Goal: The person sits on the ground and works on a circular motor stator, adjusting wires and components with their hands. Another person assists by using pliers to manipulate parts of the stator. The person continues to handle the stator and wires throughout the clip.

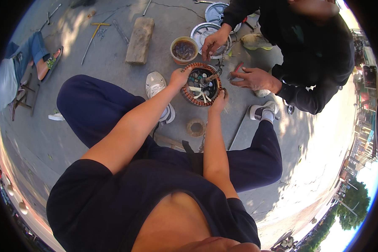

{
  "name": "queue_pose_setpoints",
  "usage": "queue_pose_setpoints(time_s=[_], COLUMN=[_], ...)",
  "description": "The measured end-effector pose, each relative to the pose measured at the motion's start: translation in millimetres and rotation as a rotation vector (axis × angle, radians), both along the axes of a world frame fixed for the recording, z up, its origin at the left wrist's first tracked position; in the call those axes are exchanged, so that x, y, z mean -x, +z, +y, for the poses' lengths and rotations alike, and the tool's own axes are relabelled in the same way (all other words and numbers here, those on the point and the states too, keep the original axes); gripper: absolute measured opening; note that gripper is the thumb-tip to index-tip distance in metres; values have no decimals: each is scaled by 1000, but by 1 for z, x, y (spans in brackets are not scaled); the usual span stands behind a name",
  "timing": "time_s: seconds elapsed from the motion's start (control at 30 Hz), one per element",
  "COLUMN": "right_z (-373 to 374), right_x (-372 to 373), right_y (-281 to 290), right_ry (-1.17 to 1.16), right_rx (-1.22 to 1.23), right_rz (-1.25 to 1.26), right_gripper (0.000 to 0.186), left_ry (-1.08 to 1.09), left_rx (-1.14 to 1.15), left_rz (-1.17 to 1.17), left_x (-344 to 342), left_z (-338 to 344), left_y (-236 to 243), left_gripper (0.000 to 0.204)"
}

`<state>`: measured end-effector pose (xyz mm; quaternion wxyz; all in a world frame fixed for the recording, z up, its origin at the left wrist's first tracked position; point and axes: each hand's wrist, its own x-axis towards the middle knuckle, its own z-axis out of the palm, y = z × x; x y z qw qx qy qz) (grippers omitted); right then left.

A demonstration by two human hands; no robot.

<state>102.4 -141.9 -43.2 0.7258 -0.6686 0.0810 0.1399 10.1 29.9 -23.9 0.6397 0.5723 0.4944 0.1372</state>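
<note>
- A sunlit concrete floor (113, 63) outdoors carries a stone block (140, 40), a small tub (184, 49) and round metal covers (206, 33).
- The left hand (179, 77) reaches forward, arm straight, its grip closed on the left rim of a copper-wound motor stator (203, 85) standing on the floor between the person's shoes.
- The right hand (220, 100) clasps the stator's near-right rim, fingers seemingly curled under.
- Another person's hands (252, 77) work just beyond.

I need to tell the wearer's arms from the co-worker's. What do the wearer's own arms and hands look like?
Both forearms are bare from the short sleeves of a dark navy T-shirt down. The left hand and right hand wear no gloves; no watch, band or ring is visible. The co-worker's arms, by contrast, are in long black sleeves.
</note>
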Motion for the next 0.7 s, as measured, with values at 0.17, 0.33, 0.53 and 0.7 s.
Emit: queue_pose_setpoints(time_s=[0.17, 0.33, 0.53, 0.7], right_z=[10, 35, 94, 150], right_x=[12, 31, 46, 13], right_y=[38, 99, 115, 83], right_ry=[10, 219, 714, 915], right_rx=[620, 571, 361, 638], right_rz=[-563, -813, -835, -968], right_gripper=[32, 23, 26, 37], left_ry=[28, 35, -10, -50], left_rx=[-68, -13, -152, -216], left_rz=[24, 16, 115, 39], left_x=[-1, 0, 0, 1], left_z=[4, 3, 1, -1], left_y=[-25, -24, -18, -14], left_gripper=[55, 59, 40, 41])
